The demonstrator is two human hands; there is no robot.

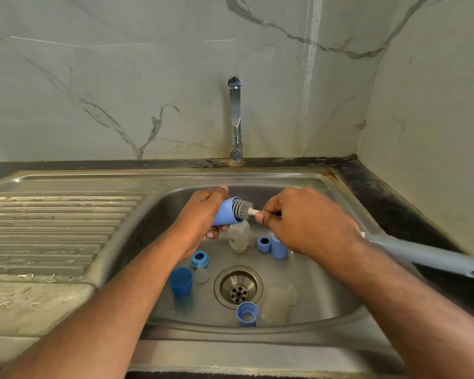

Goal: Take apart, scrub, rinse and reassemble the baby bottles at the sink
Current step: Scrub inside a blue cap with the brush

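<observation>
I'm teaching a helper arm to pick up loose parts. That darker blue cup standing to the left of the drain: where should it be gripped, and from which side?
Probably from straight above. The dark blue cup stands upright in the sink with its open mouth up, so pinch opposite sides of its upper wall near the rim. Its left side looks free; a clear teat and a blue ring sit close on its right.

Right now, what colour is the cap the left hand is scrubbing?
Light periwinkle blue cap, with the grey bristled brush in its mouth; head view.
</observation>
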